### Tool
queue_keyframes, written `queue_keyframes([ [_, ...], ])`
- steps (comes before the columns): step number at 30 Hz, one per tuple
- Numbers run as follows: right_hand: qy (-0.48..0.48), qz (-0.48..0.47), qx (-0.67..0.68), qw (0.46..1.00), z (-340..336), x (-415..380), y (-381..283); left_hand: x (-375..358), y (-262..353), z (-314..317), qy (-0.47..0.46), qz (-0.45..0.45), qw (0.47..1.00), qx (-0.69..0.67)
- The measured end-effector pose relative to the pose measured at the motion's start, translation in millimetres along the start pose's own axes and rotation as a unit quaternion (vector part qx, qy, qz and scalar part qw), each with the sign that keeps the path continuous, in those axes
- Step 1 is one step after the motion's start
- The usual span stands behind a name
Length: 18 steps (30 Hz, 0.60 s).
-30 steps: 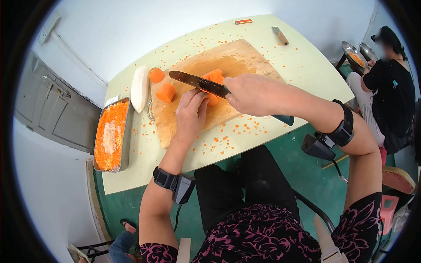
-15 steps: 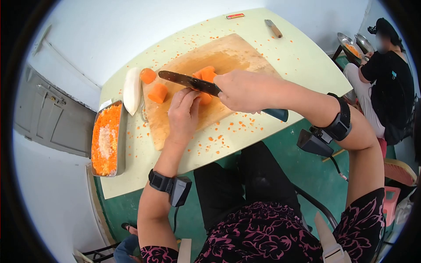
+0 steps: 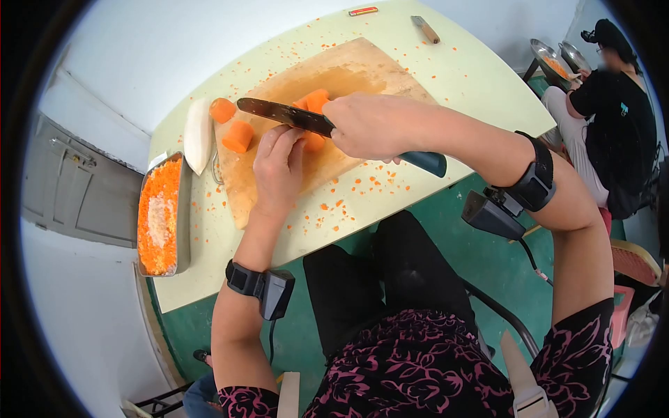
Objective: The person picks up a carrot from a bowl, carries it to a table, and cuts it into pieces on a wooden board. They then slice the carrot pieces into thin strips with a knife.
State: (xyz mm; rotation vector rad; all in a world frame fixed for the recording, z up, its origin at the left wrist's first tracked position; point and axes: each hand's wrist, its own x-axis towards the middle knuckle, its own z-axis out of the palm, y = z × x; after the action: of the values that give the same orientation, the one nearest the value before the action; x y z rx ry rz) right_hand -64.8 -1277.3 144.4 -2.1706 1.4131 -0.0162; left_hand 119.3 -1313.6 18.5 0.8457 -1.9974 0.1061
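My right hand (image 3: 366,127) is closed round the dark teal handle (image 3: 425,163) of a kitchen knife, its dark blade (image 3: 268,111) pointing left with orange specks on it. Below the blade, the bent fingers of my left hand (image 3: 279,164) press on a carrot piece (image 3: 313,143), which is partly covered by the knife and fingers. Just behind the blade lies more cut carrot (image 3: 315,101). To the left, a thick carrot chunk (image 3: 237,137) rests on the wooden cutting board (image 3: 244,191), with a carrot end (image 3: 222,110) near the board's edge.
A peeled white radish (image 3: 198,136) lies left of the board, beside a metal tray (image 3: 183,237) of chopped carrot with a pale heap on top. A small knife (image 3: 426,30) and a red item (image 3: 363,11) lie at the far side. A person (image 3: 613,118) sits at right by metal bowls.
The whole view has shifted slightly, so the board and table appear a little higher and further left. Both hands keep about the same place over the carrot.
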Motion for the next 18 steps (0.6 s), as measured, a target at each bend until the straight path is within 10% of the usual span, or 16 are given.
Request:
queue_keyframes([
  [18, -0.004, 0.021, 0.004, 1.0, 7, 13, -1, -2, -3, 0, -0.007, -0.006, 1.0, 0.005],
])
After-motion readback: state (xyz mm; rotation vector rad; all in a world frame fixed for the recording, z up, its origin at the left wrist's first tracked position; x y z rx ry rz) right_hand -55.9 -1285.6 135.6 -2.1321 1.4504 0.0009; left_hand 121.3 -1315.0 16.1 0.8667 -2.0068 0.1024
